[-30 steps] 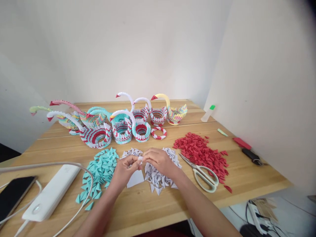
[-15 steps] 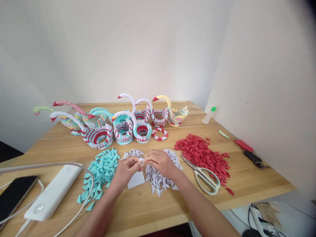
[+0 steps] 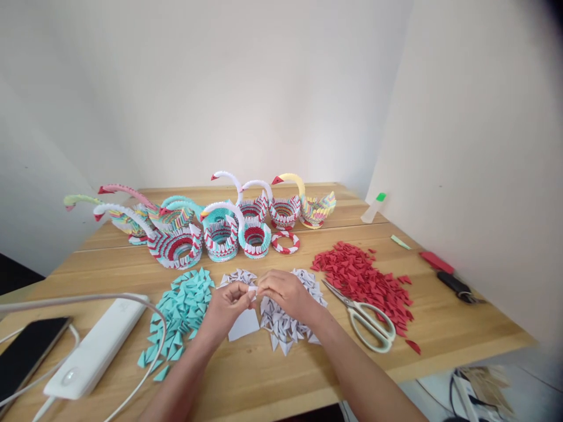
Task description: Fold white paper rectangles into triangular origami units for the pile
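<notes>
L hand [image 3: 229,302] & R hand [image 3: 285,293] meet mid-desk, fingers of both pinching a small white slip [image 3: 252,289] btwn them, held above the desk [image 3: 264,378]. White paper [image 3: 244,324] lies flat just below, nr L wrist. White pile [image 3: 284,328] sits under/beside R hand, w/ more white bits behind the hands. Teal pile [image 3: 182,310] is left of L hand; red pile [image 3: 363,281] is off to the right, scissors [image 3: 372,331] at its near edge, blades twd white pile. Behind: folded-paper swans [image 3: 176,249] in a cluster, plus red/white ring [image 3: 285,251] flat on desk. Far left: white power bank [image 3: 97,349] w/ cable, phone [image 3: 30,351] next to it. Back right: green-capped bottle [image 3: 373,209].
</notes>
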The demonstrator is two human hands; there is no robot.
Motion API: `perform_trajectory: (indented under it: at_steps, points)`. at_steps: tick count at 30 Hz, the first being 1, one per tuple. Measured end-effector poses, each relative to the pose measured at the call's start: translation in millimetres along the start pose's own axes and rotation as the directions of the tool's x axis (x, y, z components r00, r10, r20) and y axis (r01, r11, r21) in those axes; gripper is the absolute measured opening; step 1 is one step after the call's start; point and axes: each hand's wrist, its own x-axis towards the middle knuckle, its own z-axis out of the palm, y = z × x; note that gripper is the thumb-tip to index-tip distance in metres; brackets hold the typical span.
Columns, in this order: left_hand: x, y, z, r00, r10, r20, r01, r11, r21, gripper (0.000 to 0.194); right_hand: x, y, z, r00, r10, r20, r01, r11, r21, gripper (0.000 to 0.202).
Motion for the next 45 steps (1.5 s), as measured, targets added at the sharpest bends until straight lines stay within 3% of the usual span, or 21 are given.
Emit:
perform_trajectory:
  at_steps: [6,16,22,29,32,38,45]
  points:
    - [-3,3,0.4,0.983,0.177,-0.056,-0.159,0.957,0.244,0.023,-1,0,1,0.997,0.072,0.002,-0.072,0.997,0.041,0.013]
    - [-5,6,3.9,0.957,0.28,-0.075,-0.245,0.92,0.305,0.017,0,-4,-2,0.97,0.242,0.002,-0.24,0.961,0.136,0.008]
    - [-4,2,3.4,0.968,0.24,-0.07,-0.212,0.938,0.275,0.019,2,-7,-4,0.943,0.333,-0.007,-0.329,0.933,0.147,0.003]
    - [-2,-1,3.0,0.996,0.087,-0.022,-0.085,0.994,0.072,0.024,1,-9,-7,0.938,0.344,-0.05,-0.334,0.932,0.142,0.004]
    - [0,-3,2.2,0.997,0.071,-0.022,-0.07,0.995,0.065,0.024,0,-8,-6,0.949,0.311,-0.056,-0.301,0.944,0.136,0.003]
    - [-2,3,-0.8,0.999,0.048,-0.025,-0.047,0.998,0.037,0.027,2,-7,-9,0.996,0.093,-0.017,-0.091,0.99,0.108,0.015]
    - [-4,9,0.6,0.999,-0.042,0.023,0.043,0.998,-0.045,0.03,6,-8,-11,0.998,-0.055,0.012,0.056,0.998,-0.028,0.014]
